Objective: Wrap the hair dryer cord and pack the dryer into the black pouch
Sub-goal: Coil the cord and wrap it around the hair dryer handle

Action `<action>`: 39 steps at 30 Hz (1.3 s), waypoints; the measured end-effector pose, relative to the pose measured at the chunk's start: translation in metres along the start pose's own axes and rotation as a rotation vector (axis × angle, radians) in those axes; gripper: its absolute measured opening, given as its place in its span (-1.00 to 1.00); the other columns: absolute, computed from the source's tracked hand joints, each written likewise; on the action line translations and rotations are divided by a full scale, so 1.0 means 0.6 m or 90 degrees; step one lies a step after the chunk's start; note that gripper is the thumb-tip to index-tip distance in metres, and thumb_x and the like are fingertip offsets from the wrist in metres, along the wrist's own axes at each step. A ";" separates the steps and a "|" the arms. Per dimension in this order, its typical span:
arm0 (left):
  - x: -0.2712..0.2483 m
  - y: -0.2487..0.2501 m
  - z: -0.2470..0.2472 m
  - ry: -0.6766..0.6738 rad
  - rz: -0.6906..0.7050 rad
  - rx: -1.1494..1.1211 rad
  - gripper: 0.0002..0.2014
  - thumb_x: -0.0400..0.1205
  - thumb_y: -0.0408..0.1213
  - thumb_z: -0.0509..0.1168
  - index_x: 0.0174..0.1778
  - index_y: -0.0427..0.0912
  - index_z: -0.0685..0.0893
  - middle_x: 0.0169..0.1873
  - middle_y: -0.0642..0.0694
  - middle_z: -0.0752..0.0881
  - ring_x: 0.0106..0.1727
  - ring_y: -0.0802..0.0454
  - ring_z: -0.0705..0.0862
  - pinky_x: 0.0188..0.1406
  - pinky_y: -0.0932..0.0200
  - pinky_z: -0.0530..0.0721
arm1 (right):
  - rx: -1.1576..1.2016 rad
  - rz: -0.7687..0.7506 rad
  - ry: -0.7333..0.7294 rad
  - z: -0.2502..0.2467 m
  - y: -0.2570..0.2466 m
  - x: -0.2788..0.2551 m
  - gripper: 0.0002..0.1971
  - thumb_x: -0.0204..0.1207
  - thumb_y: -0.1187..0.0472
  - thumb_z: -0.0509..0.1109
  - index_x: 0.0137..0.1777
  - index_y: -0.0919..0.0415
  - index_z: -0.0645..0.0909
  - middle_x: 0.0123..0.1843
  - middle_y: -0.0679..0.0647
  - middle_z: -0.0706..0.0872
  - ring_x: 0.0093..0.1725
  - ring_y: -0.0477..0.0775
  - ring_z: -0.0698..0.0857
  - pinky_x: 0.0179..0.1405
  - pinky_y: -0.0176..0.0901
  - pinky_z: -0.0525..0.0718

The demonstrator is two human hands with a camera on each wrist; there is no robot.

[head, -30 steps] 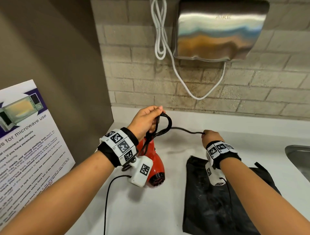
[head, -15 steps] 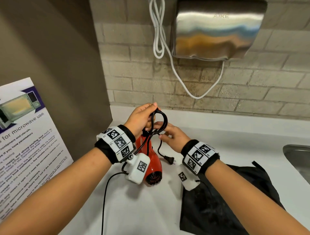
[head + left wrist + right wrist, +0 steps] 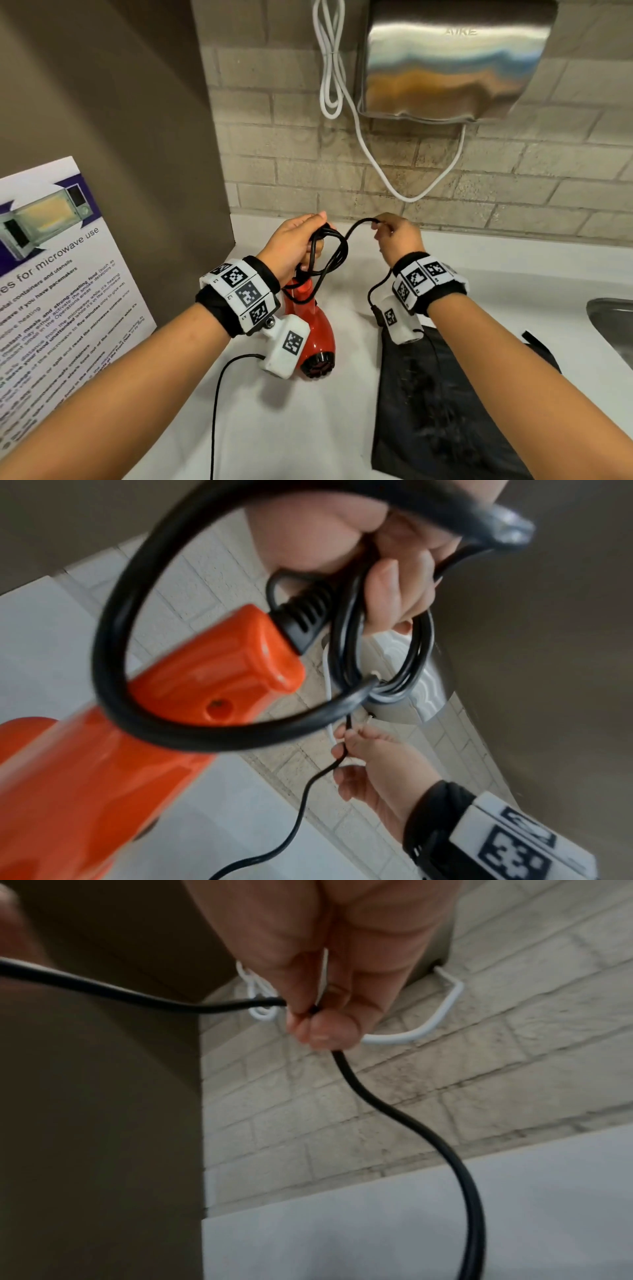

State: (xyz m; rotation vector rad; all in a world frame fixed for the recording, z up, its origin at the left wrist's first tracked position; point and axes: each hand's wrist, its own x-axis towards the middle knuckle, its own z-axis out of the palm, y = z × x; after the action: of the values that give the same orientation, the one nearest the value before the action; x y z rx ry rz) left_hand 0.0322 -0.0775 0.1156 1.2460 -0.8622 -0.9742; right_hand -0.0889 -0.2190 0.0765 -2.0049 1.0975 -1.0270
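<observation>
The red hair dryer (image 3: pixel 313 337) hangs nozzle-down over the white counter, its handle end (image 3: pixel 240 647) up by my left hand (image 3: pixel 301 240). That hand grips several coils of the black cord (image 3: pixel 329 253), seen close in the left wrist view as cord loops (image 3: pixel 383 653). My right hand (image 3: pixel 394 236) pinches the free cord (image 3: pixel 359 1088) between thumb and fingertips, just right of the coils. From there the cord drops past my right wrist. The black pouch (image 3: pixel 442 404) lies flat on the counter under my right forearm.
A steel hand dryer (image 3: pixel 448 58) hangs on the brick wall with a white cable (image 3: pixel 332 68) looping below it. A brown panel and a microwave poster (image 3: pixel 51 274) stand at left. A sink edge (image 3: pixel 613 325) is at far right. The wrist camera's black lead (image 3: pixel 219 394) trails on the counter.
My right hand laid a loop onto the coils at my left hand, then moved right and up along the cord. The plug no longer hangs in sight.
</observation>
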 end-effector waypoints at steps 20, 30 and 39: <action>0.007 0.004 -0.005 0.008 0.028 0.002 -0.72 0.71 -0.17 0.07 -0.24 -0.20 0.54 -0.83 0.08 0.40 -0.82 0.25 0.22 -0.84 0.43 0.17 | 0.084 -0.249 -0.314 0.055 -0.017 -0.070 -0.58 0.48 0.51 0.27 0.29 0.18 0.56 0.40 0.10 0.47 0.31 -0.02 0.51 0.08 -0.39 0.51; 0.011 0.002 -0.008 0.000 0.017 -0.036 -0.71 0.71 -0.17 0.06 -0.25 -0.20 0.54 -0.79 0.12 0.28 -0.80 0.23 0.17 -0.83 0.44 0.19 | 0.307 -0.063 -0.424 0.059 -0.029 -0.106 -0.58 0.48 0.61 0.22 0.04 0.01 0.47 -0.04 -0.14 0.64 -0.40 -0.21 0.59 -0.55 -0.41 0.50; 0.007 0.002 -0.010 -0.001 0.029 -0.041 -0.72 0.72 -0.18 0.05 -0.24 -0.19 0.54 -0.79 0.12 0.34 -0.82 0.23 0.25 -0.81 0.44 0.27 | 0.305 -0.042 -0.383 0.075 -0.031 -0.107 -0.54 0.52 0.64 0.04 -0.07 -0.01 0.45 -0.18 -0.04 0.59 -0.40 -0.27 0.59 -0.61 -0.42 0.50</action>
State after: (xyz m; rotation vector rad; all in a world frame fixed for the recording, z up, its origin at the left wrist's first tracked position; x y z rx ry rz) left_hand 0.0394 -0.0794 0.1161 1.1666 -0.8509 -0.9603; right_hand -0.0657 -0.1473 0.0477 -1.7751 0.4181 -0.5739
